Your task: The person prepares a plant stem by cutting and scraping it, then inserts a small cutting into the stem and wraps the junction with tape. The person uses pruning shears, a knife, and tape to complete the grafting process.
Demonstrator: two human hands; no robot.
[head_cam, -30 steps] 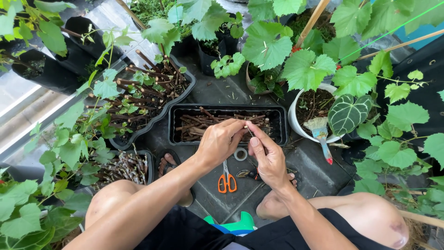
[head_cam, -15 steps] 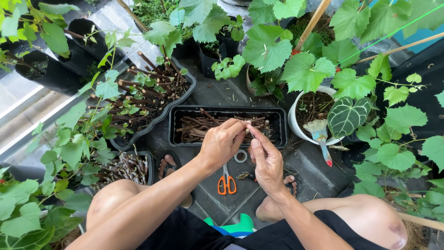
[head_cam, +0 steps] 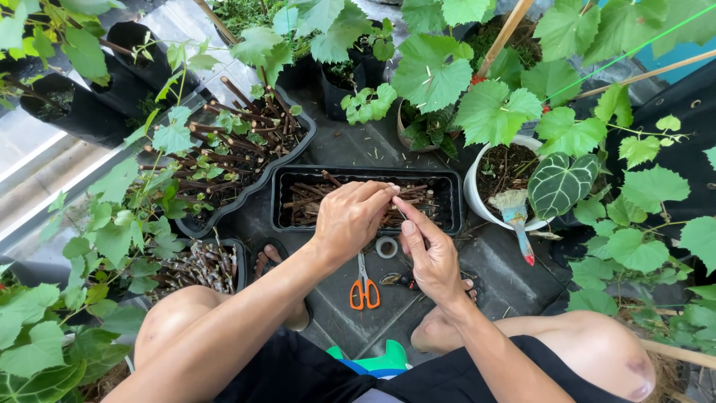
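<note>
**A:** State of the hands?

**B:** Left hand [head_cam: 350, 218] and right hand [head_cam: 431, 254] meet over the front rim of the black rectangular tray [head_cam: 277, 195]. Both have fingertips pinched together on a thin cutting [head_cam: 400, 212] held between them. It's mostly hidden by the fingers, so I can't tell its length or whether anything is wrapped on it.

**A:** Where is that relative to the rest?

**B:** Above the tray's right half, which is full of brown stick cuttings. Tape roll [head_cam: 386, 247] lies on the ground just below the hands, orange-handled scissors [head_cam: 364, 287] near it, between the knees. White pot [head_cam: 477, 195] with a brush [head_cam: 514, 210] in it sits right of the tray.

**A:** Risks?

**B:** My read: the grip is fingertip-only on a thin stick. Too much twist or pinch could snap it or bruise a bud. A slip would drop it into the tray, where it's hard to tell from the others. Bare feet are close to the scissors; a shift of a leg could catch the blades.
</note>
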